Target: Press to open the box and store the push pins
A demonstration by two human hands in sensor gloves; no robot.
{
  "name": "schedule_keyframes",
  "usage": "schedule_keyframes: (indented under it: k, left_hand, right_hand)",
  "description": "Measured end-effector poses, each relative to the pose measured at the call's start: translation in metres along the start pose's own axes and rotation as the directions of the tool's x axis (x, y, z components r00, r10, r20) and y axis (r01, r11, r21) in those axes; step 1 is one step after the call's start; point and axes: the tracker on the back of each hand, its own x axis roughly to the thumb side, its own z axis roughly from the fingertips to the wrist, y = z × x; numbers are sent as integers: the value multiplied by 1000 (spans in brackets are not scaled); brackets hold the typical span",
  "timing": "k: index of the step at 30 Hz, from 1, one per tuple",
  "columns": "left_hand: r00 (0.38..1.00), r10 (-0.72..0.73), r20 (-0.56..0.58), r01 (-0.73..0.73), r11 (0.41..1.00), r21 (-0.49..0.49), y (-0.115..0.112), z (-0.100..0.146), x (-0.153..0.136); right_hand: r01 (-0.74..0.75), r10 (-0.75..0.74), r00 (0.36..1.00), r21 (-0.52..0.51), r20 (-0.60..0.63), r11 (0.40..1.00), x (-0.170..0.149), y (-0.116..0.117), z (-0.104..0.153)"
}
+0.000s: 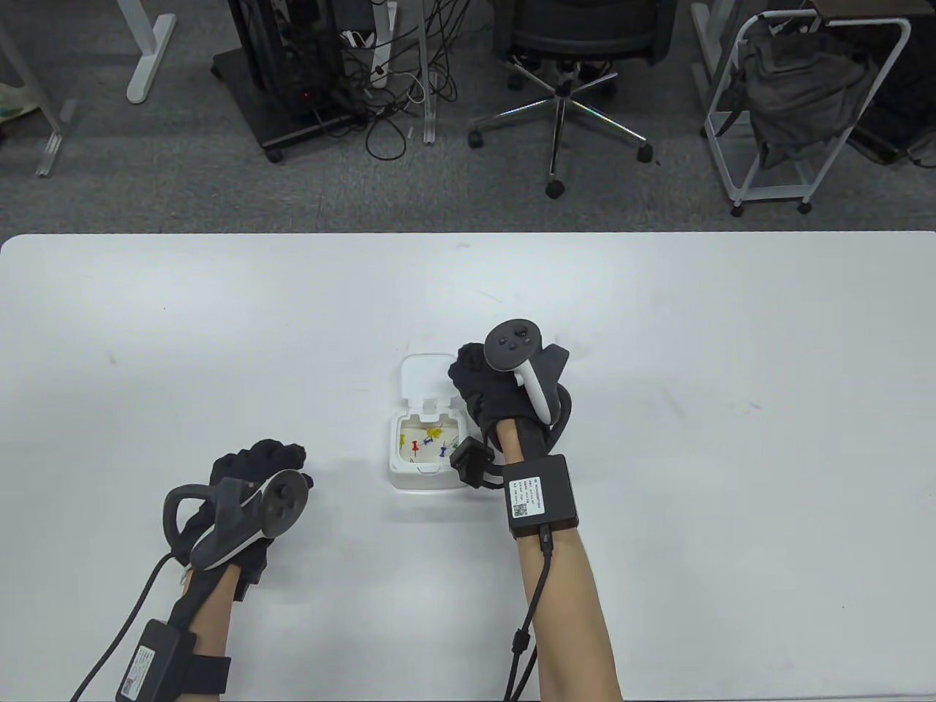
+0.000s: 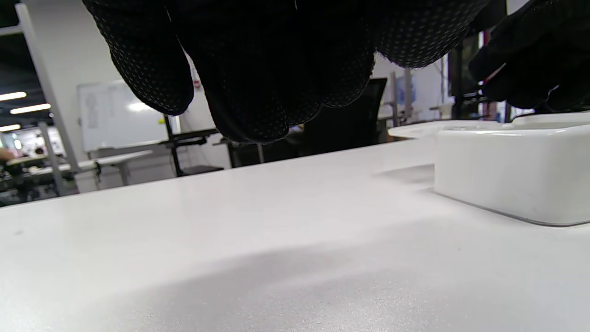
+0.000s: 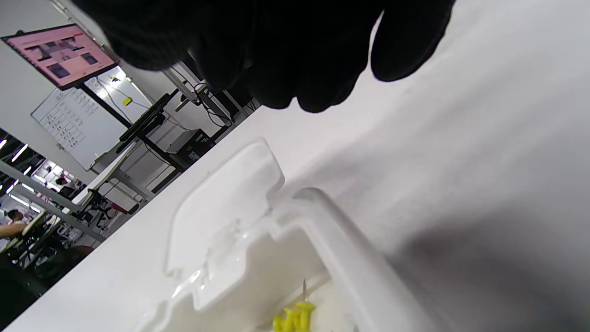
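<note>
A small white box (image 1: 428, 479) stands open at the table's middle, its lid (image 1: 426, 376) flipped back flat. Several coloured push pins (image 1: 431, 437) lie inside. My right hand (image 1: 472, 376) hovers over the box's far right corner beside the lid, fingers curled, with nothing seen in them. The right wrist view shows its fingertips (image 3: 276, 55) above the lid (image 3: 221, 207), the box rim (image 3: 350, 258) and yellow pins (image 3: 290, 316). My left hand (image 1: 259, 464) rests on the table left of the box, holding nothing. Its fingers (image 2: 258, 92) hang just above the tabletop, the box (image 2: 511, 170) to their right.
The white table (image 1: 731, 329) holds only the box and my hands. An office chair (image 1: 563, 66), a rack (image 1: 804, 110) and desk legs stand on the floor beyond the far edge.
</note>
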Motion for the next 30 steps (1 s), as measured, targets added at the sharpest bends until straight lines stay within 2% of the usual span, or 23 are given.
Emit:
schedule_keyframes:
  k: [11,16,23,30]
  left_hand:
    - [1000,-4,-13,4,1000,2,1,0,-2]
    - [1000,-8,-20,9,1000,11,2,1,-4]
    - [1000,-16,-19,16,1000,21,3,0,-5]
    - [1000,-23,-18,24,999,28,4,0,-5]
  right_hand:
    - [214,-206,976,122,-74,969,-6,13,-33]
    - [252,-239,967,161,-93,954,-5,25,-44]
    - [302,-286,953,200,-102,932,-4,33,-50]
    - [355,-347,935,188,-78,916,-6,27,-47]
